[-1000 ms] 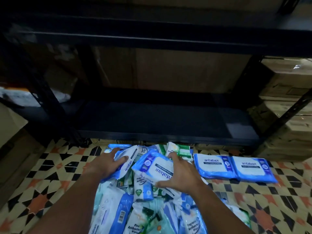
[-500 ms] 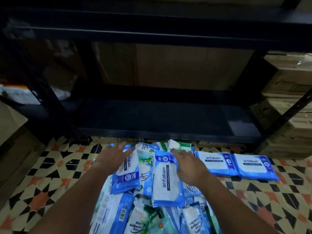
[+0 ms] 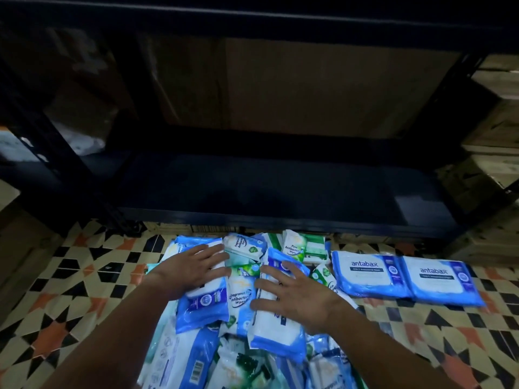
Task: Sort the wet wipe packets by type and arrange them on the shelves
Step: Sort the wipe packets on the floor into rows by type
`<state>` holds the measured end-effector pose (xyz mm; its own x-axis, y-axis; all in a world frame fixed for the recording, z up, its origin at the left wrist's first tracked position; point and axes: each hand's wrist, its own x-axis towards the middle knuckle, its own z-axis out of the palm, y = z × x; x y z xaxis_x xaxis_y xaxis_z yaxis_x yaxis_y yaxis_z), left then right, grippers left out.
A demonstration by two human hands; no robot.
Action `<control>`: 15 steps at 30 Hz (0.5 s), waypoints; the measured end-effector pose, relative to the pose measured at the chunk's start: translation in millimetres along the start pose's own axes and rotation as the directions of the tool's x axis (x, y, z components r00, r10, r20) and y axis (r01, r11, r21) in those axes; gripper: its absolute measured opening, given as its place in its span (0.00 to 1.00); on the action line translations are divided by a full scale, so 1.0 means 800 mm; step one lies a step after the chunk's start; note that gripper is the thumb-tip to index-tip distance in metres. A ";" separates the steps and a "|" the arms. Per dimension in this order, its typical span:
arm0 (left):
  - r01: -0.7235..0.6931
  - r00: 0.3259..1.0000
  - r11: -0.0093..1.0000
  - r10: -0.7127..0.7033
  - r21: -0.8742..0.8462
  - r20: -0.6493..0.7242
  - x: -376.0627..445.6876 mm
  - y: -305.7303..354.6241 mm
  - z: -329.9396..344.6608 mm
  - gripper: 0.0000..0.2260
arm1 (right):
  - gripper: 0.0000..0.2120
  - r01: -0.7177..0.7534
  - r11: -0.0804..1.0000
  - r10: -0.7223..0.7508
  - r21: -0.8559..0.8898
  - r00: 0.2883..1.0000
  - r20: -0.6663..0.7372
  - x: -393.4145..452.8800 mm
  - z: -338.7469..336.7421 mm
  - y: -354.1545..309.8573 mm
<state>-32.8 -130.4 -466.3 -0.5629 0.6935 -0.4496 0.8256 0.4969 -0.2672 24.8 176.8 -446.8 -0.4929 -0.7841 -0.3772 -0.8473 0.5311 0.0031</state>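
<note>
Sorting is underway: the left hand (image 3: 193, 269) and right hand (image 3: 292, 296) press flat, fingers spread, on blue-and-white plastic wipe packets (image 3: 276, 310) heaped on the floor. Next, matching packets probably need gathering for the bare black metal shelf (image 3: 266, 189).

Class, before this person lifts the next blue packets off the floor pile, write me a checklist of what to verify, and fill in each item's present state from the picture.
1. Left hand has a grip: not ok; its fingers lie flat on a blue packet.
2. Right hand has a grip: not ok; it presses flat on another blue packet.
3. Both packets are the same type: cannot tell; the hands cover the labels.
4. Bottom shelf has room: ok; its board shows bare.
5. Sorted group begun: ok; two antabax packets lie side by side on the tiled floor.
</note>
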 end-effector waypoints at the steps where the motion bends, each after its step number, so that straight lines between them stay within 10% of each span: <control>1: 0.017 1.000 1.000 -0.017 -0.006 0.006 -0.003 0.000 0.000 0.41 | 0.55 -0.018 1.000 0.018 0.002 1.000 0.003 -0.002 -0.002 -0.001; 8: 0.133 0.972 0.991 -0.133 -0.010 -0.194 -0.023 0.007 -0.040 0.42 | 0.52 -0.350 0.929 0.352 0.117 0.936 0.007 -0.037 -0.023 -0.015; 15: 0.273 0.926 0.936 -0.318 -0.223 -0.203 0.025 0.057 -0.119 0.48 | 0.54 -0.711 0.676 0.688 0.195 0.704 0.177 -0.105 -0.019 -0.009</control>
<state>-10.2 -43.9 -406.4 -0.7919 0.5899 -0.1577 0.6105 0.7705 -0.1832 69.2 233.8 -401.1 -0.8949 -0.1292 -0.4273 -0.1843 0.9788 0.0899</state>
